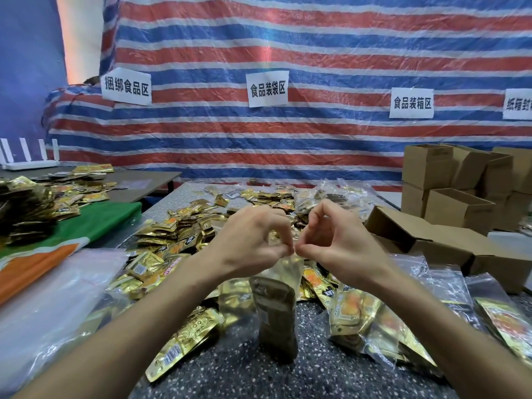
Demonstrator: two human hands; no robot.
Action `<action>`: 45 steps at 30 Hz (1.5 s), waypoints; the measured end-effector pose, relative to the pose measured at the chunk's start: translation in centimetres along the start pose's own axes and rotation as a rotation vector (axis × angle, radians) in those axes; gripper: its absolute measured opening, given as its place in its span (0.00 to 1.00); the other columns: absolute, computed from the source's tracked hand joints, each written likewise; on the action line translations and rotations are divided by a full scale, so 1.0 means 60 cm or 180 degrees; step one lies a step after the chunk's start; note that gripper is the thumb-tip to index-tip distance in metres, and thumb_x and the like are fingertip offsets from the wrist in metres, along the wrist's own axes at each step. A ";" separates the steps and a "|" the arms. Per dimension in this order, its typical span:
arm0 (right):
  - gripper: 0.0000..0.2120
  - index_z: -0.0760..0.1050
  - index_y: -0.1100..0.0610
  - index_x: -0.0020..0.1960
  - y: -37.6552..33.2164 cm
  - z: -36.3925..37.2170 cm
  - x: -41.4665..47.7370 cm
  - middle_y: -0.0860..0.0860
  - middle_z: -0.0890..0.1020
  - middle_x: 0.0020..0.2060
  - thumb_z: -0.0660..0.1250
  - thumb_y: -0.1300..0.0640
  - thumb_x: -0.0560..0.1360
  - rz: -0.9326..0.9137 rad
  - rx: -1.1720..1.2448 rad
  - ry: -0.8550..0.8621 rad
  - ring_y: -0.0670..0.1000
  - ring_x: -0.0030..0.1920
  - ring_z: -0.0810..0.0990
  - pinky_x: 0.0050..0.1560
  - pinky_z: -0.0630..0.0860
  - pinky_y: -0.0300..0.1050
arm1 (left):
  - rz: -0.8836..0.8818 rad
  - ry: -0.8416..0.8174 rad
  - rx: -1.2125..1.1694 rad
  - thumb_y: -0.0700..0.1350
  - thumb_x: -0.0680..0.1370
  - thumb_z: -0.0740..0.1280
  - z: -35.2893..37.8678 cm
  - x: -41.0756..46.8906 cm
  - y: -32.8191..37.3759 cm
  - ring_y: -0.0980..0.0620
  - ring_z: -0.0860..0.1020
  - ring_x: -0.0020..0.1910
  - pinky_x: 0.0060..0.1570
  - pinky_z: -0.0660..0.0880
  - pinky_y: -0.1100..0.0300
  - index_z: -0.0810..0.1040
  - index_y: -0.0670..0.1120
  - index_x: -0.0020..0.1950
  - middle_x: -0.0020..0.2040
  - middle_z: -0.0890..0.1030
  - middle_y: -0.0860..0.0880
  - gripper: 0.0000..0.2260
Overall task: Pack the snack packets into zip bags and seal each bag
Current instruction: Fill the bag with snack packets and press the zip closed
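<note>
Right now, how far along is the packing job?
Done: several filled zip bags lie at the right; their seals I cannot judge. In hand: the left hand and right hand pinch the top of an upright zip bag, already loaded. Left: a pile of loose gold snack packets behind it.

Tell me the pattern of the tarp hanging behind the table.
The tarp: red, blue and white horizontal stripes; head view.

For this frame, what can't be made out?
Head view:
Seal of the zip bag: top edge hidden by the pinching left hand and right hand; closure unclear.
Rightmost paper sign: cut off by the frame edge.
Print on the snack packets: too small and blurred.
</note>
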State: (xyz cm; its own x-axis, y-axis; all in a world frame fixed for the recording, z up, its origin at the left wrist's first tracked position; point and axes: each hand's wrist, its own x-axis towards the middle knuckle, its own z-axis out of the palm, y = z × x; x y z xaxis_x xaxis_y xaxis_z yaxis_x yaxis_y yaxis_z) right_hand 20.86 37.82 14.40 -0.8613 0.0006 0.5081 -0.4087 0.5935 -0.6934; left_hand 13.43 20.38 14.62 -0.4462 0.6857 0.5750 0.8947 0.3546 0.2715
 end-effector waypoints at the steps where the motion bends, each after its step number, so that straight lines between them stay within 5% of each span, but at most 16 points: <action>1: 0.18 0.68 0.54 0.44 0.000 0.002 0.001 0.55 0.86 0.38 0.74 0.71 0.71 -0.0028 -0.0039 0.0003 0.54 0.40 0.86 0.47 0.81 0.62 | -0.0077 0.0010 -0.0159 0.42 0.73 0.75 -0.001 0.001 0.000 0.51 0.78 0.43 0.49 0.75 0.51 0.81 0.51 0.37 0.39 0.80 0.54 0.07; 4: 0.18 0.66 0.54 0.44 0.001 0.006 0.003 0.55 0.86 0.38 0.73 0.71 0.71 -0.0073 -0.0108 0.0003 0.54 0.40 0.86 0.46 0.82 0.62 | -0.0152 -0.0113 -0.0296 0.42 0.73 0.76 -0.008 0.003 -0.001 0.53 0.79 0.43 0.48 0.78 0.51 0.80 0.53 0.38 0.40 0.81 0.54 0.08; 8: 0.20 0.66 0.53 0.43 0.007 -0.003 0.000 0.55 0.85 0.38 0.74 0.71 0.70 0.0004 -0.0051 0.0049 0.55 0.39 0.85 0.46 0.82 0.61 | -0.0227 -0.0286 -0.0424 0.46 0.73 0.76 -0.028 -0.004 -0.022 0.63 0.78 0.43 0.44 0.71 0.72 0.82 0.53 0.42 0.40 0.81 0.58 0.04; 14: 0.20 0.66 0.53 0.44 0.007 0.004 0.000 0.54 0.85 0.39 0.75 0.70 0.70 -0.0004 -0.0002 0.0022 0.55 0.40 0.85 0.47 0.82 0.61 | -0.0078 -0.0308 0.0308 0.47 0.77 0.72 -0.027 -0.014 -0.032 0.57 0.74 0.44 0.44 0.66 0.58 0.78 0.52 0.42 0.42 0.78 0.56 0.05; 19: 0.19 0.66 0.54 0.44 0.010 -0.002 -0.003 0.55 0.85 0.39 0.74 0.71 0.70 0.0045 0.0060 0.0064 0.57 0.40 0.84 0.46 0.82 0.62 | -0.0243 -0.0341 -0.0167 0.49 0.75 0.73 -0.038 -0.027 -0.039 0.61 0.78 0.46 0.48 0.75 0.60 0.80 0.57 0.44 0.44 0.81 0.58 0.04; 30: 0.20 0.66 0.55 0.43 0.013 -0.007 -0.004 0.56 0.85 0.38 0.74 0.72 0.71 0.0070 0.0113 0.0085 0.55 0.38 0.83 0.44 0.82 0.52 | -0.0176 -0.0288 -0.0069 0.48 0.75 0.74 -0.047 -0.040 -0.057 0.60 0.79 0.45 0.50 0.75 0.59 0.83 0.51 0.45 0.43 0.81 0.57 0.03; 35: 0.19 0.66 0.57 0.43 0.013 -0.009 -0.005 0.57 0.85 0.38 0.74 0.73 0.71 0.0077 0.0182 0.0086 0.54 0.38 0.84 0.43 0.82 0.49 | -0.0287 -0.0168 0.0019 0.45 0.75 0.74 -0.048 -0.049 -0.066 0.57 0.79 0.45 0.50 0.77 0.50 0.82 0.52 0.42 0.42 0.81 0.58 0.03; 39: 0.19 0.66 0.57 0.43 0.012 -0.008 -0.004 0.57 0.85 0.38 0.74 0.73 0.71 0.0069 0.0191 0.0103 0.53 0.38 0.83 0.41 0.81 0.44 | -0.0357 0.0077 -0.0229 0.43 0.73 0.76 -0.048 -0.046 -0.067 0.54 0.80 0.44 0.43 0.75 0.54 0.83 0.53 0.39 0.40 0.82 0.56 0.06; 45: 0.20 0.65 0.56 0.43 0.016 -0.017 -0.007 0.58 0.84 0.38 0.73 0.74 0.70 0.0103 0.0250 0.0093 0.51 0.37 0.83 0.41 0.81 0.44 | -0.0572 -0.0046 -0.0481 0.46 0.71 0.77 -0.063 -0.055 -0.085 0.58 0.81 0.43 0.46 0.74 0.61 0.86 0.49 0.42 0.41 0.84 0.55 0.03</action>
State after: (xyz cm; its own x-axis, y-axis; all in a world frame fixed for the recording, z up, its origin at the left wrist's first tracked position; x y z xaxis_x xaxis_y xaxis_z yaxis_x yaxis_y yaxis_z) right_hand 21.12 39.22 14.06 -0.8657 0.0430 0.4987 -0.4041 0.5279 -0.7470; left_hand 10.38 13.89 14.25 -0.5979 0.6295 0.4962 0.7929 0.3733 0.4817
